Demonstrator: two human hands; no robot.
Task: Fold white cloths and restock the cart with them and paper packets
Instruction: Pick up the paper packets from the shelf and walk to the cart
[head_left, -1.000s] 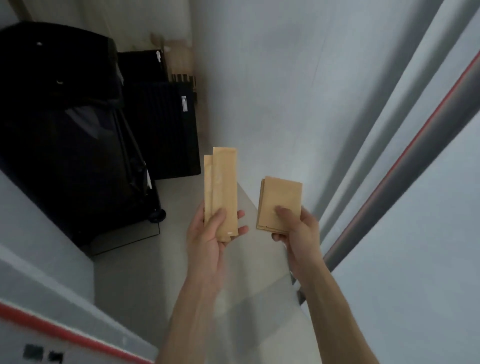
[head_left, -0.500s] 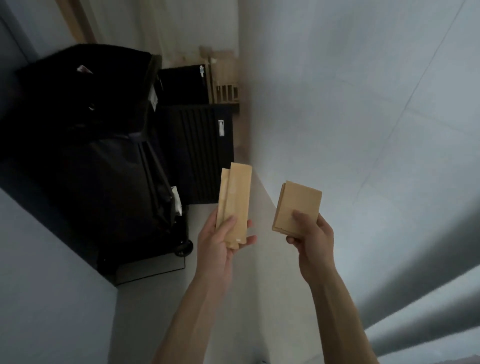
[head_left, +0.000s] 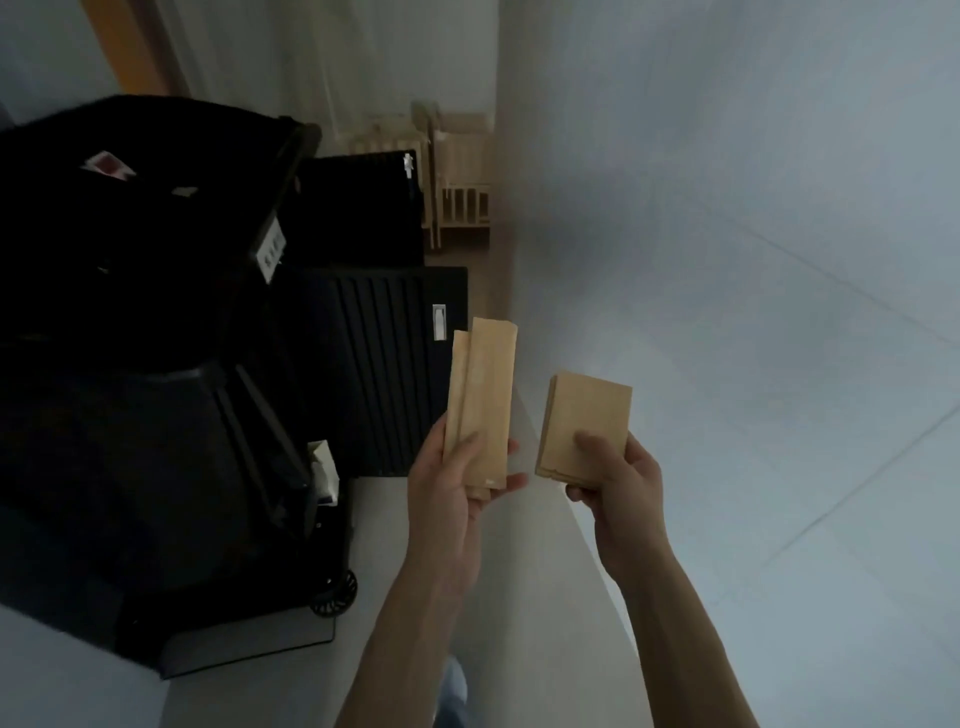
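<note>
- The left hand (head_left: 457, 488) grips the lower end of two long, narrow brown paper packets (head_left: 483, 400); the thumb presses across their front and the fingertips wrap round from behind on the right edge.
- These long packets stand nearly upright above the grip, one overlapping the other, the rear one showing as a strip along the left side.
- The right hand (head_left: 618, 493) holds a small stack of shorter, wider brown paper packets (head_left: 587, 415); the thumb lies on the front face, the fingers curl beneath and behind.
- The short stack rises above the right grip, tilted slightly to the right, its layered edges showing at the lower left corner.
- The two bundles are near each other but apart, with a gap of pale floor (head_left: 405, 530) between them.
- Left of the left grip, and beyond it, stands a black cart (head_left: 171, 415) on a small wheel (head_left: 335, 592); its contents are too dark to tell.
- Just behind the long packets is a black ribbed case (head_left: 374, 364).
- Farther off, above both grips, pale wooden furniture (head_left: 457, 182) stands against the wall.
- Right of the right grip runs a pale grey wall (head_left: 753, 260).
</note>
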